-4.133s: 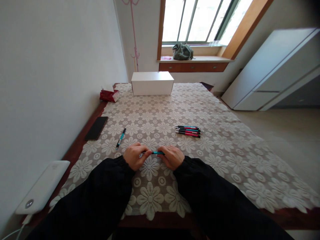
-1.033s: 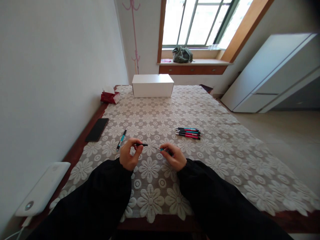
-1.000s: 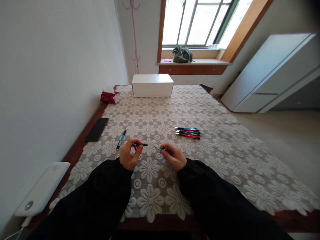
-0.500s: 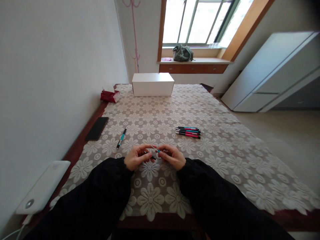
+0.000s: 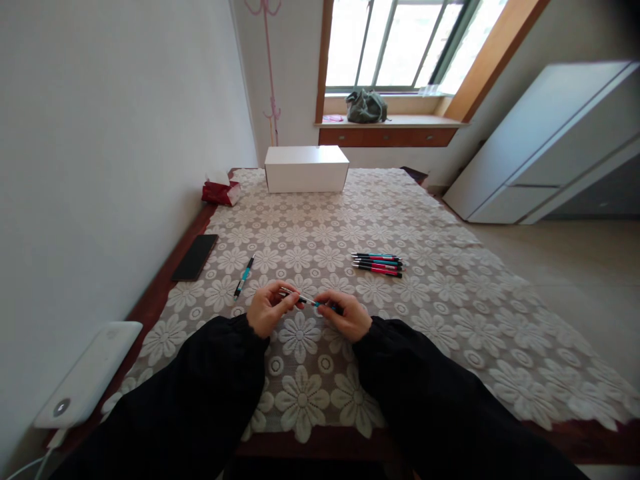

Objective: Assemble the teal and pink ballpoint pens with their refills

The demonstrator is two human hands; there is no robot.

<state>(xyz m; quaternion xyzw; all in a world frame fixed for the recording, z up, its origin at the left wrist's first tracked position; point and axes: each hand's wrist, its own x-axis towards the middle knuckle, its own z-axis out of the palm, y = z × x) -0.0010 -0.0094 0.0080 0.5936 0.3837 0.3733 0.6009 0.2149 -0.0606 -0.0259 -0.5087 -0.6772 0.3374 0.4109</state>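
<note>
My left hand (image 5: 270,309) is closed, thumb and fingers pinching a small black pen part (image 5: 301,299) and the left end of a thin pale rod, which looks like a pen refill (image 5: 309,301). My right hand (image 5: 349,316) is closed around a teal and black pen barrel (image 5: 317,304); the rod reaches to the barrel's end, and fingers hide the rest. To the left, a single teal and black pen (image 5: 244,277) lies on the tablecloth. Several teal and red pens (image 5: 377,265) lie side by side beyond my right hand.
A black phone (image 5: 195,258) and a white device with a cable (image 5: 87,377) lie along the left edge by the wall. Farther back are a red tissue pack (image 5: 220,193) and a white box (image 5: 306,171). A flower-patterned lace tablecloth (image 5: 325,230) covers the table.
The left fingers have shifted, bringing the black part up in line with the rod between my hands. My right hand stays nearly in place. The pens on the table have not moved.
</note>
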